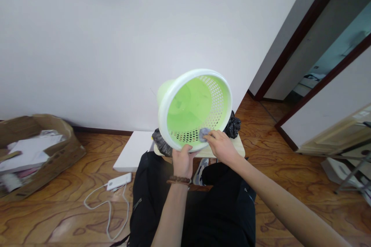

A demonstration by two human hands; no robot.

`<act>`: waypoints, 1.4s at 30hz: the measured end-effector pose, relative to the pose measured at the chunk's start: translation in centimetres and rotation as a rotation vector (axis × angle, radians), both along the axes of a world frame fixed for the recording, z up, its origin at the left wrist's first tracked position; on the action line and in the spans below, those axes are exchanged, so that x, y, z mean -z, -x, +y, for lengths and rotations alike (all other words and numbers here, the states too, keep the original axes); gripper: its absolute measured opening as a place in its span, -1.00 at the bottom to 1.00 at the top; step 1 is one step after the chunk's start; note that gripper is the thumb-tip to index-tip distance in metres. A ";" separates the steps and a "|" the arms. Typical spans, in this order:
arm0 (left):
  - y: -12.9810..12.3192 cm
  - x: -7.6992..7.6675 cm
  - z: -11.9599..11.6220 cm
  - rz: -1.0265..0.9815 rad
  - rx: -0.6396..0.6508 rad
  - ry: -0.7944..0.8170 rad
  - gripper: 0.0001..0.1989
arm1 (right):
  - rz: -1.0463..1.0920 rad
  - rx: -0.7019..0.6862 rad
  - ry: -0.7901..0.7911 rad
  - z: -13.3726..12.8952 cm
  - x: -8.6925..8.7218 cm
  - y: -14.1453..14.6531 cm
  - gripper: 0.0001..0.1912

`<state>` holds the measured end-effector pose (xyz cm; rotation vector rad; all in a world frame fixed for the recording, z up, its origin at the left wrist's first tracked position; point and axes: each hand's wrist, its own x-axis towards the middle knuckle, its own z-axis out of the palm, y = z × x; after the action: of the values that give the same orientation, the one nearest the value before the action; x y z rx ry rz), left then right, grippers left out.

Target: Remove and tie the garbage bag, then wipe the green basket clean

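A green plastic basket [188, 104] with a white rim and perforated sides is tilted so that its mouth faces me. My left hand [182, 161] grips the lower rim, thumb over the edge. With its fingers pinched, my right hand [219, 142] holds a small grey cloth [204, 134] against the inside of the basket near the rim. Under the basket is a small pale wooden stool or table [238, 146]. Black plastic bags lie on it, one at the right [232, 125] and one at the left [162, 142].
A cardboard box [55, 123] with papers stands on the wooden floor at the left. Nearer me lie a white flat box [130, 156] and a white power strip [119, 181] with a looped cord. A white wall [116, 46] rises ahead; a doorway [292, 85] opens at the right.
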<state>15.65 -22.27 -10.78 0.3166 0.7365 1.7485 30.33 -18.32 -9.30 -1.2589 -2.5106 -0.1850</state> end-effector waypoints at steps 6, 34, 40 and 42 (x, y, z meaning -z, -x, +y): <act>-0.1 -0.3 -0.1 0.020 -0.018 0.049 -0.33 | -0.034 0.129 -0.082 0.6 -0.2 -0.8 -0.70; 0.3 -0.2 0.0 0.053 -0.020 -0.009 -0.34 | 0.012 0.074 -0.039 0.8 0.0 -0.6 -0.68; 0.2 0.0 0.0 0.042 -0.004 -0.019 -0.36 | 0.121 0.005 0.056 -0.3 0.7 0.9 -0.68; 0.2 0.0 0.0 0.040 0.007 -0.035 -0.36 | 0.143 -0.064 0.080 -0.8 0.9 1.6 -0.67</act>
<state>15.44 -22.29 -10.76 0.3789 0.7335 1.7545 28.71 -19.14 -10.19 -1.1754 -2.4530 0.0207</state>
